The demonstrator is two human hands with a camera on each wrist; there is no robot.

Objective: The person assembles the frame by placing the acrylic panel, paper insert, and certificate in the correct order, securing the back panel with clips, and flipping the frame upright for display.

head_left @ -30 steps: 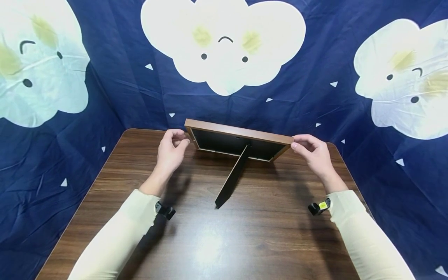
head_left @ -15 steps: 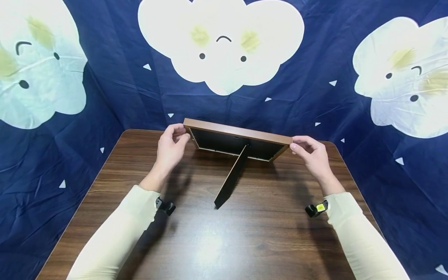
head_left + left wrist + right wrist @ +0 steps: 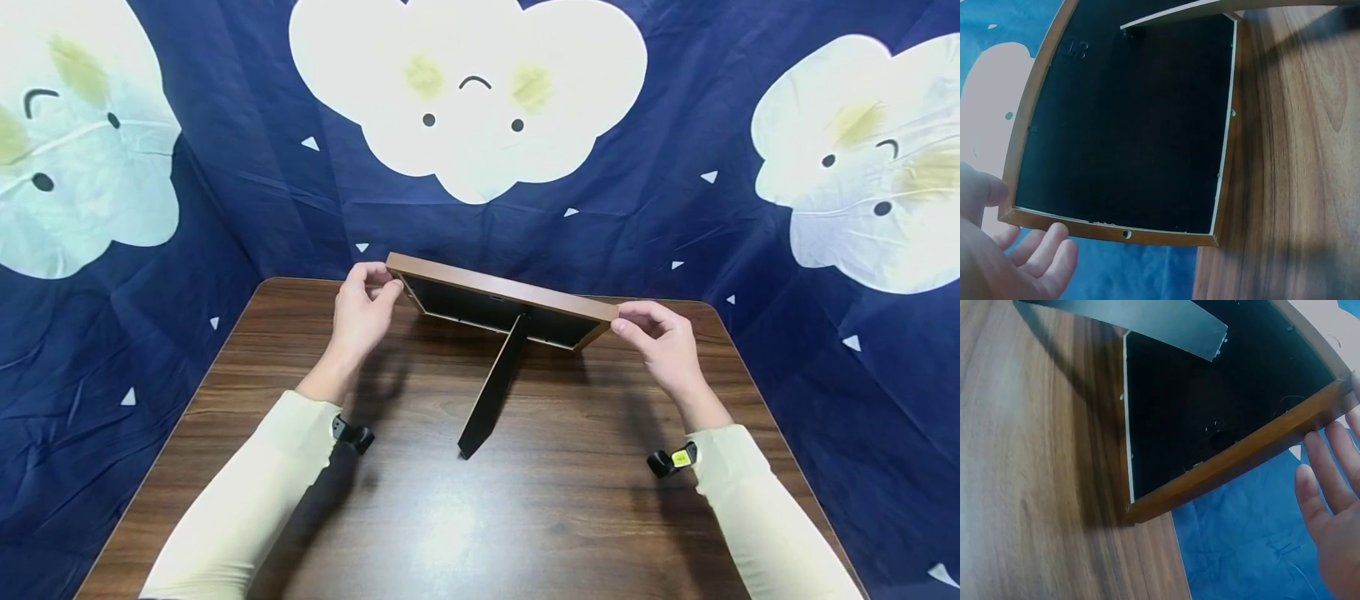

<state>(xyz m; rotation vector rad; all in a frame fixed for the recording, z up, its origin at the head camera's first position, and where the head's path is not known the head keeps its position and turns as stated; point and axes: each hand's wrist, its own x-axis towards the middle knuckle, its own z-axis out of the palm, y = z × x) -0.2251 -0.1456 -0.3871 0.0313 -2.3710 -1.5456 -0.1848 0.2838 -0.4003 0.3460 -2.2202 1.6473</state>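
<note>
A picture frame [image 3: 502,281] with a brown wooden border stands near the far edge of the table, its black back [image 3: 1129,131] towards me. From the back, a black easel leg [image 3: 495,387] slants down to the tabletop. My left hand [image 3: 362,308] holds the frame's upper left corner; in the left wrist view the thumb lies at that corner and the fingers touch the side border. At the upper right corner, my right hand [image 3: 666,346] pinches the frame between thumb and fingers. The frame's front is hidden.
The table [image 3: 525,517] has a dark wood-grain top with a bright light reflection. Dark blue cloth [image 3: 247,192] with white clouds hangs behind it and on both sides. A small black wrist camera [image 3: 352,435] is worn on each wrist.
My left hand has closed in on the left corner. The frame's right end has swung slightly towards me with my right hand, and the leg's foot has shifted a little nearer.
</note>
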